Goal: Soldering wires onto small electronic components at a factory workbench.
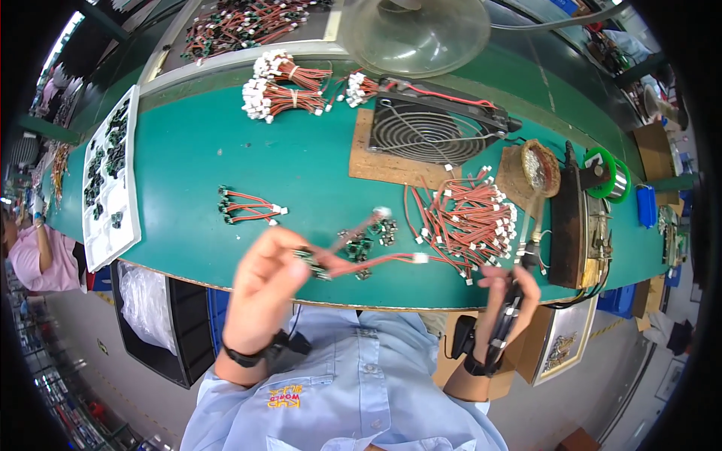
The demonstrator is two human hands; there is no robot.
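Observation:
My left hand (pixel 261 274) is closed in a pinch on a small green circuit board (pixel 314 264), above the mat's near edge. Red wires (pixel 368 264) run rightward from the board to a white connector. Around the black handle of a soldering iron (pixel 513 304), my right hand (pixel 494 292) is wrapped; the iron points away from me toward the solder stand. Loose small boards (pixel 356 246) lie between my hands, and a pile of red wires with white connectors (pixel 470 218) is just beyond my right hand. Several boards with wires attached (pixel 248 207) rest beyond my left hand.
A white tray of small boards (pixel 124 201) stands at the left. A caged fan (pixel 429 129) and bundled wires (pixel 289 86) are at the back, under a clear funnel-shaped hood (pixel 415 37). To the right are a soldering unit (pixel 575 225) and a green solder spool (pixel 618 174).

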